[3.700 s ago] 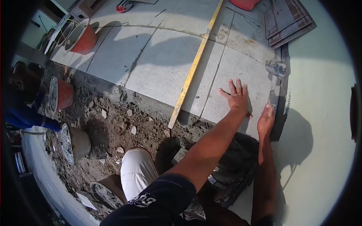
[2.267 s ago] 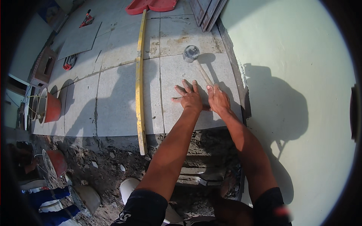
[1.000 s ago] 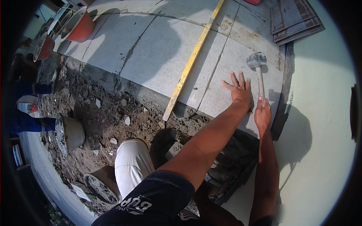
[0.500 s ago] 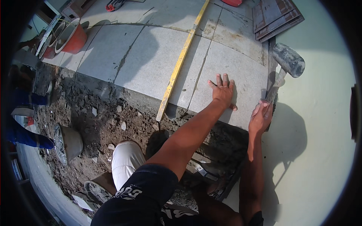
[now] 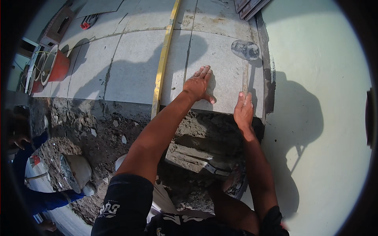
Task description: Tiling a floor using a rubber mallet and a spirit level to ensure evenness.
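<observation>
My left hand (image 5: 199,85) lies flat on a large pale floor tile (image 5: 224,72), fingers stretched forward and thumb out to the side. My right hand (image 5: 244,112) is wrapped round the handle of a rubber mallet (image 5: 245,50). The mallet's dark, cement-smeared head is over the same tile, near the wall; I cannot tell whether it touches the surface. A long yellow straightedge (image 5: 162,67) rests across the tiles just left of my left hand.
Wet mortar (image 5: 197,128) and rubble lie below the tile edge. A pale wall (image 5: 311,118) stands at right. Orange buckets (image 5: 60,67) sit at far left, stacked tiles (image 5: 250,8) at the back. A co-worker's blue sleeve (image 5: 51,200) is beside a mortar-stained bucket (image 5: 80,171).
The mallet has come from beside the wall to over the tile, in my right hand. My left hand stays flat on the tile. The view has shifted, and the co-worker's arm has moved.
</observation>
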Tool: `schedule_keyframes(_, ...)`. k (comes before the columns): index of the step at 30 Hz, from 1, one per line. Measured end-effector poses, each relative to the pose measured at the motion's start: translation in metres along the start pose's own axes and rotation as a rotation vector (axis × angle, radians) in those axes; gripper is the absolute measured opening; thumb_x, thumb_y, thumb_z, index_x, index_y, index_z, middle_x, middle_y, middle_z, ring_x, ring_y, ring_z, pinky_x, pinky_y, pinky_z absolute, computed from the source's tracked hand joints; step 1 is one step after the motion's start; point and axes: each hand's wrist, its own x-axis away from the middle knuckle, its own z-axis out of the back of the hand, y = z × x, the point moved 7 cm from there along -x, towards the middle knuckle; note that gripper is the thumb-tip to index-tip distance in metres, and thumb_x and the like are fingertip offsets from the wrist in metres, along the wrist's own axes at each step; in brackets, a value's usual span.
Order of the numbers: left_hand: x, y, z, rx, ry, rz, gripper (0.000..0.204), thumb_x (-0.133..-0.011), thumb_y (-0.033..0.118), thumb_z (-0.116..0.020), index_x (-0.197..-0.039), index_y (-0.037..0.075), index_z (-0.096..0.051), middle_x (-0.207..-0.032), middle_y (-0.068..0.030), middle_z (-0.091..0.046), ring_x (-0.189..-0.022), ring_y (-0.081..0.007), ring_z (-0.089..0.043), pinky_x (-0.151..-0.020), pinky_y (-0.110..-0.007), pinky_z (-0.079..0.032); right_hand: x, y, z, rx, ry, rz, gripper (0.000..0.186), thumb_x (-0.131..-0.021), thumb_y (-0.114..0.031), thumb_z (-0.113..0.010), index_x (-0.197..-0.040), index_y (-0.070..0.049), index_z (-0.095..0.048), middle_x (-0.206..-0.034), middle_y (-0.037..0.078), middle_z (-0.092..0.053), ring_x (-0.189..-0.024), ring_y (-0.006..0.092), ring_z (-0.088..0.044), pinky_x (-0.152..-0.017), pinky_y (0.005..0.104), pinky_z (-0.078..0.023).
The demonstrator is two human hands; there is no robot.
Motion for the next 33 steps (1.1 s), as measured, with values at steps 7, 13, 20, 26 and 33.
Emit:
schedule_keyframes(7, -0.011, -0.012, 0.013, -0.068, -0.183, -0.052, 0.139, -0.061, 0.069, -0.086, -0.162, 0.002, -0.019, -0.172, -0.0133, -0.014, -0.159, -0.0272, -0.017, -0.127, -0.039, -0.028, -0.02, -0.02, -0.004, 0.075, 0.005, 0.07, 0.042, -0.108, -0.041, -0.048, -0.102, 0.0, -0.057, -0.084, 0.032, -0.066, -0.082, 0.0544, -0.063, -0.069, 0.0596, -0.048)
schedule_keyframes(13, 0.002, 0.018, 0.012, -0.17, -0.216, 0.009, 0.149, -0.065, 0.083, -0.075, -0.162, -0.006, -0.005, -0.172, -0.0216, -0.004, -0.16, -0.0337, -0.007, -0.13, -0.041, -0.017, -0.015, -0.063, 0.019, -0.118, 0.097, 0.225, 0.04, -0.107, -0.04, -0.05, -0.101, -0.001, -0.057, -0.082, 0.03, -0.066, -0.077, 0.0537, -0.063, -0.067, 0.058, -0.048)
schedule_keyframes(20, 0.0, 0.034, -0.003, -0.113, -0.126, 0.104, 0.148, -0.07, 0.087, -0.067, -0.161, -0.007, 0.001, -0.172, -0.0232, 0.003, -0.16, -0.0349, 0.002, -0.13, -0.044, -0.007, -0.039, -0.016, -0.042, 0.266, -0.215, 0.078, 0.042, -0.107, -0.042, -0.046, -0.105, -0.001, -0.055, -0.086, 0.03, -0.069, -0.084, 0.0529, -0.066, -0.074, 0.0595, -0.051)
schedule_keyframes(26, 0.0, 0.032, -0.002, -0.149, -0.145, 0.14, 0.15, -0.068, 0.088, -0.068, -0.162, -0.006, 0.001, -0.172, -0.0225, 0.003, -0.16, -0.0348, 0.002, -0.13, -0.046, -0.007, -0.035, -0.013, -0.04, 0.165, -0.165, 0.063, 0.045, -0.108, -0.046, -0.041, -0.108, -0.003, -0.056, -0.089, 0.029, -0.07, -0.089, 0.0523, -0.067, -0.079, 0.06, -0.051)
schedule_keyframes(33, 0.001, 0.026, 0.006, -0.171, -0.11, 0.135, 0.152, -0.063, 0.09, -0.07, -0.163, -0.004, -0.004, -0.173, -0.0198, -0.002, -0.16, -0.034, -0.005, -0.13, -0.045, -0.011, -0.008, -0.033, 0.008, -0.108, 0.007, 0.169, 0.036, -0.107, -0.037, -0.052, -0.102, -0.002, -0.057, -0.083, 0.027, -0.066, -0.079, 0.0487, -0.065, -0.069, 0.053, -0.049)
